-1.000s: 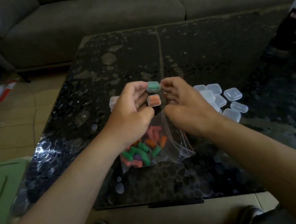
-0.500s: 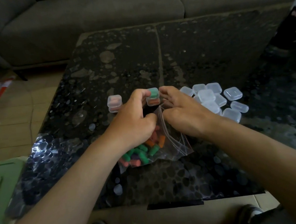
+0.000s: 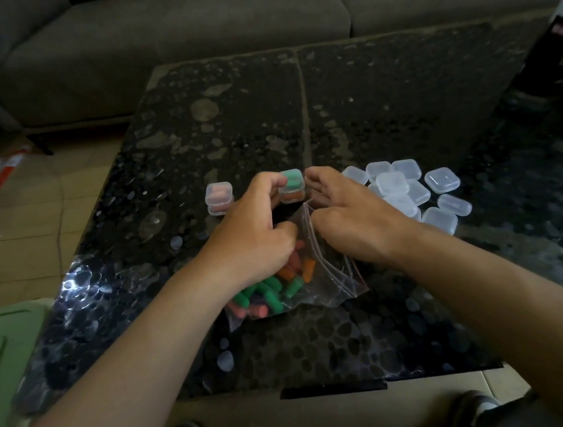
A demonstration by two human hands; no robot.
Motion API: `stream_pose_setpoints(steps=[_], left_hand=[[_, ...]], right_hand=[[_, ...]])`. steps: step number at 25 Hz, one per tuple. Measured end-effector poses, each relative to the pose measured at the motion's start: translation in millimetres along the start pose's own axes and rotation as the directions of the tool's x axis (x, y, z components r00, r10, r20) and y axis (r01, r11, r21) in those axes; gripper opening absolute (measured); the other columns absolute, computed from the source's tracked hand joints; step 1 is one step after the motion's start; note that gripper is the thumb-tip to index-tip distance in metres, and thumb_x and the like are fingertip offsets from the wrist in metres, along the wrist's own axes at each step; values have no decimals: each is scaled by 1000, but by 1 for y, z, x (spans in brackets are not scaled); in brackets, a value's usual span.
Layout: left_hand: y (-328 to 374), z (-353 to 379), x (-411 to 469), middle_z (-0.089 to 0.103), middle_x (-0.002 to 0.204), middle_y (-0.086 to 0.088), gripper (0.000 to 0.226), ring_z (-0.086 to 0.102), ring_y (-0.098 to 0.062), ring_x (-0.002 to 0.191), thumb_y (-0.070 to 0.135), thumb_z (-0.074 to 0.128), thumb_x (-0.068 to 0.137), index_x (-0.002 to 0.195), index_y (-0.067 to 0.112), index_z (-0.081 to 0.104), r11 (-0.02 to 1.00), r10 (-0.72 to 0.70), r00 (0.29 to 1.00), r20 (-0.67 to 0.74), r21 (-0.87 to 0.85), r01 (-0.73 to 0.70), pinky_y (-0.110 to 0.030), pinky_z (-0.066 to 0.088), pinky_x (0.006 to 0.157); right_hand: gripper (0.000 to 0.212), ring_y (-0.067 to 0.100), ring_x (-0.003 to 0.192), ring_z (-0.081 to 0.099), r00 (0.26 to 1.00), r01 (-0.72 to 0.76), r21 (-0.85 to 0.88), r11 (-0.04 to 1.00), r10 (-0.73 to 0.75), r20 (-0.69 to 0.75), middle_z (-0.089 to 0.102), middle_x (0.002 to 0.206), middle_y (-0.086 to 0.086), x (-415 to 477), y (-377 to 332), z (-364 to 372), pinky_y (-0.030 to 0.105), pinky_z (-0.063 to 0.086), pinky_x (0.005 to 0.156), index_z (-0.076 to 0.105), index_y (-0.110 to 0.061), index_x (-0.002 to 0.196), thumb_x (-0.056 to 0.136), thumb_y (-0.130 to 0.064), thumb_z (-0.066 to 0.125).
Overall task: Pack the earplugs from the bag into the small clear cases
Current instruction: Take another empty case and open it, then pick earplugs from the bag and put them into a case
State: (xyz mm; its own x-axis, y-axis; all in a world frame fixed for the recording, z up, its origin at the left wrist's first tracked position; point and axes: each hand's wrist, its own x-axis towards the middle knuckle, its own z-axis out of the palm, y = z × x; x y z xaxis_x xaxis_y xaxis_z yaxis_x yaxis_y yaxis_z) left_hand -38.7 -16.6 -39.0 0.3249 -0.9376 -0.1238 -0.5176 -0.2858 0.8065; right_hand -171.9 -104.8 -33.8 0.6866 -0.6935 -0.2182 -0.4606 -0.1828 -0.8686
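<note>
head view | small clear case of green earplugs [image 3: 291, 179] is stacked on a like case of orange earplugs [image 3: 292, 196], on the dark pebble-patterned table [image 3: 383, 110] | its left side is pinched by curled fingers of the left hand [image 3: 251, 240] | right hand [image 3: 353, 220] fingers are curled just beside its right edge, contact cannot be told | clear zip bag of coloured foam earplugs [image 3: 290, 286] is seen under both hands | heap of empty clear cases [image 3: 412, 193] is seen just right of the right hand

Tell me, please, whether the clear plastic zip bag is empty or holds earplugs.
Not empty: green, orange and pink foam earplugs show through the clear plastic zip bag.
</note>
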Motion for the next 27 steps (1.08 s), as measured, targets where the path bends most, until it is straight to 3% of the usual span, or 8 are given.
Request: stream_pose_setpoints(steps=[3,5,7,9,14,18,22,27], left_hand=[[0,0,-1,59,112,27,57,66,9,100,17,57,85,138,34,44,1000,-1,999,-43,-21,0,-40,56,102],[4,1,-4,54,110,24,49,62,17,88,12,59,91,135,29,49,999,29,992,-121,38,-25,-32,58,95],[8,5,-8,53,116,18,39,60,9,102,13,61,91,128,24,56,985,138,964,-226,137,-109,-27,55,93],[13,10,-11,59,120,11,28,59,-1,111,17,61,92,120,21,62,965,248,930,-270,155,-212,-27,54,94],[17,29,-10,61,114,9,26,57,-2,105,33,64,94,115,19,67,906,398,899,-183,235,-354,-21,49,91],[30,45,-2,67,116,0,35,63,-15,107,34,65,90,117,13,69,835,486,872,-67,330,-440,-38,55,90],[50,60,10,67,126,0,34,62,-18,114,31,65,97,128,18,67,823,432,902,28,396,-407,-44,55,93],[52,76,18,65,134,1,37,60,-22,123,27,63,98,134,22,66,835,366,929,55,421,-354,-47,52,102]], right_hand=[[60,-2,100,55,1000,0,-4,1000,0,-11,52,106,-26,-6,-6,-11,19,45,92,40,-24,145,90,-3,52],[55,1,103,55,997,-2,-87,996,-4,-75,56,113,-20,-13,-10,-20,23,48,93,45,-23,143,92,-6,56],[38,4,103,59,986,2,-233,973,-42,-164,61,111,-15,-21,-14,-30,27,51,90,59,-26,128,92,-12,61],[27,5,99,61,971,-7,-333,943,-73,-226,64,106,-13,-27,-14,-42,20,50,80,66,-28,115,92,-14,63],[26,2,83,59,943,-85,-395,915,-54,-328,63,94,-12,-34,-9,-68,15,47,64,69,-26,103,89,-5,64],[26,7,81,60,904,-200,-378,904,21,-426,63,97,-4,-36,-3,-78,21,50,61,67,-25,101,89,-3,64],[28,9,75,56,876,-328,-372,869,133,-463,62,103,1,-40,7,-83,23,44,55,66,-24,104,87,-2,63],[22,18,85,62,896,-330,-296,896,200,-396,63,100,1,-49,15,-91,32,54,69,63,-26,93,87,-4,62]])
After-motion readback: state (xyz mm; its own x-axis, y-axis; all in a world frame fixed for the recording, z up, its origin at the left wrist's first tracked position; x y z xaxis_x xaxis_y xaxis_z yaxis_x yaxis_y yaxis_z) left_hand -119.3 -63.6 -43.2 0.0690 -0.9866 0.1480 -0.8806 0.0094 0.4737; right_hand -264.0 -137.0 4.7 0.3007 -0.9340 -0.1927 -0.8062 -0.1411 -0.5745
